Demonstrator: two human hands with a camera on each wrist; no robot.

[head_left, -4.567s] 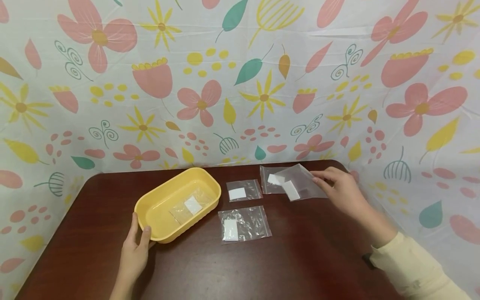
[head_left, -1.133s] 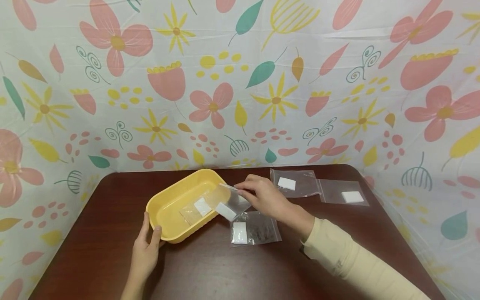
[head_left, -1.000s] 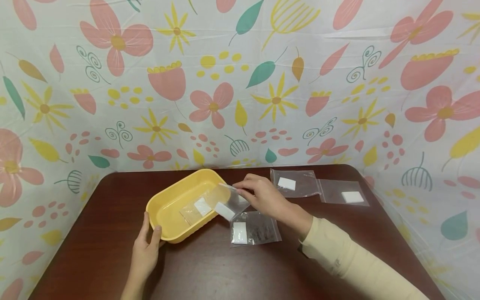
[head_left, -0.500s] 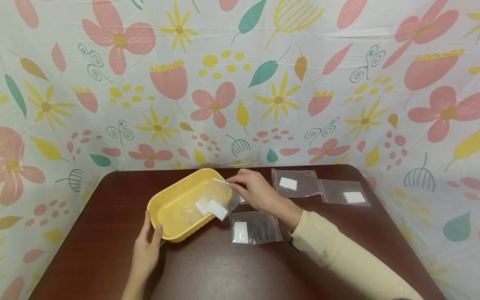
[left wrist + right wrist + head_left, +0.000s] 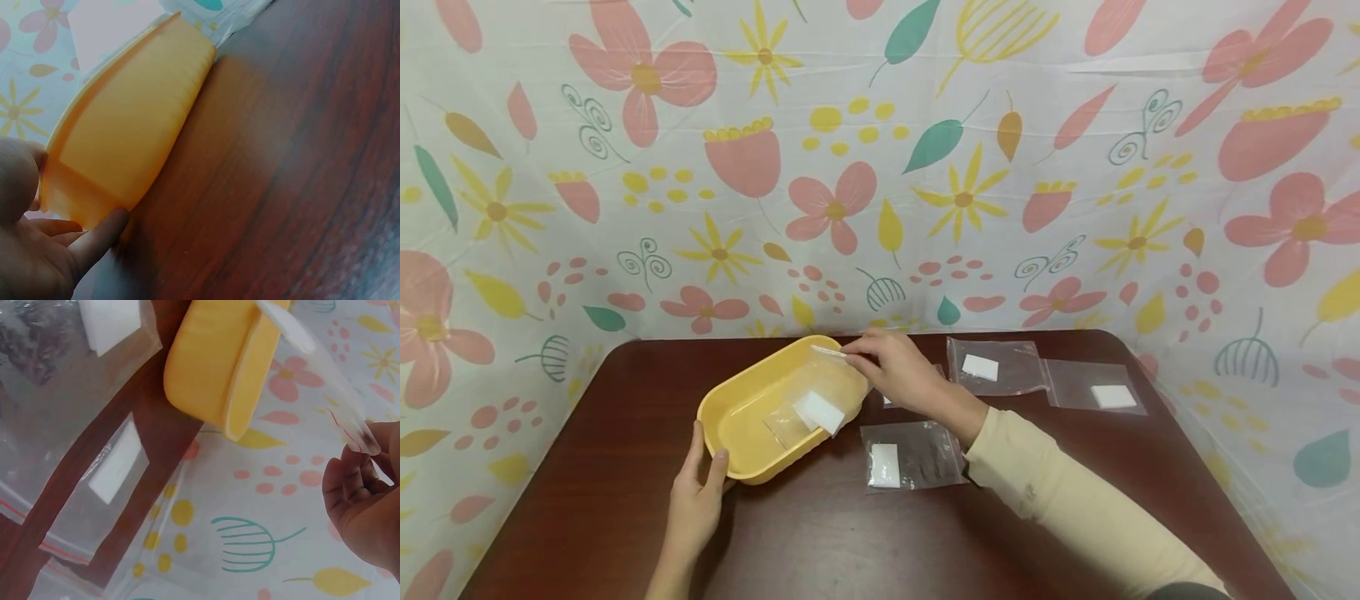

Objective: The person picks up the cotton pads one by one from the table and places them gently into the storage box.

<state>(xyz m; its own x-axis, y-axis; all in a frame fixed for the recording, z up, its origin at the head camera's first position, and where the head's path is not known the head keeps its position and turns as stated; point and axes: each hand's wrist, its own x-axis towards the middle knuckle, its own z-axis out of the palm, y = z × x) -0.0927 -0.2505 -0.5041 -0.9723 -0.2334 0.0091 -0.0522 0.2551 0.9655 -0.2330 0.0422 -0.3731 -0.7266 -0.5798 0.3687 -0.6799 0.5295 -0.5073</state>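
Note:
My left hand (image 5: 694,504) grips the near left end of a yellow plastic tray (image 5: 737,408). In the left wrist view its thumb presses on the outer wall of the tray (image 5: 125,119). My right hand (image 5: 898,367) pinches the top edge of a clear zip bag (image 5: 822,412) holding a flat white piece. That bag hangs tilted over the right part of the tray; the right wrist view shows its red seal line near the fingertips. Inside the tray lies another clear zip bag (image 5: 781,427), its white piece partly covered by the held bag.
One zip bag (image 5: 921,457) with a white piece lies right of the tray on the dark wooden table (image 5: 842,533). Two more, a zip bag (image 5: 1018,362) and a zip bag (image 5: 1078,383), lie at the back right. Under my right forearm another zip bag (image 5: 889,402) is mostly hidden.
My right hand has lifted a bag from the back right and carried it left, over the tray. Lately it moved further left and slightly back. My left hand keeps its hold on the tray.

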